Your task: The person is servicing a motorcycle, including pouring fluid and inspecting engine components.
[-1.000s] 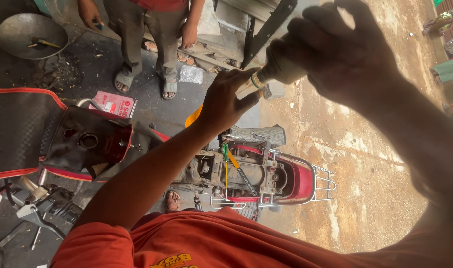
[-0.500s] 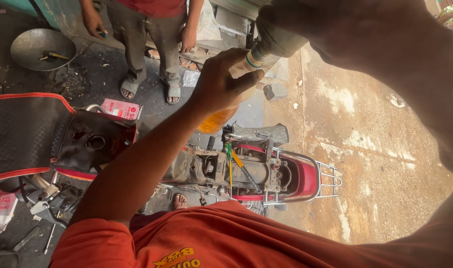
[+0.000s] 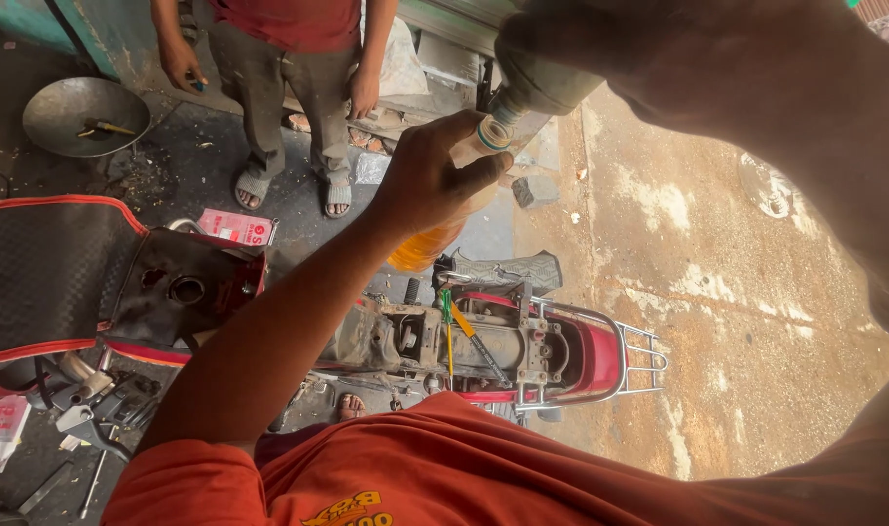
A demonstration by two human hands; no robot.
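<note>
Your left hand (image 3: 435,180) is raised in front of the camera, fingers curled shut around the neck of a clear plastic bottle (image 3: 435,239) with orange liquid in it. The bottle hangs tilted below your palm, above the stripped motorcycle frame (image 3: 483,346).

Your right hand (image 3: 659,58) is very close to the lens, blurred and dark. It seems wrapped around a pale container (image 3: 542,83) whose ringed mouth meets the bottle top, but I can't tell how tight the grip is.

Your left forearm crosses the middle of the view and hides part of the frame's front end. Your right arm blocks the upper right corner.

Around you:
- removed black seat with red trim (image 3: 45,273) at left, lying just beside the frame
- small red-and-white box (image 3: 235,227) on the floor near the seat
- metal pan (image 3: 84,115) with tools in it, upper left
- another person in sandals (image 3: 289,97) standing well apart at the top, arms hanging
- grey brick (image 3: 534,190) on the concrete
- loose tools and parts (image 3: 94,399) at lower left
</note>
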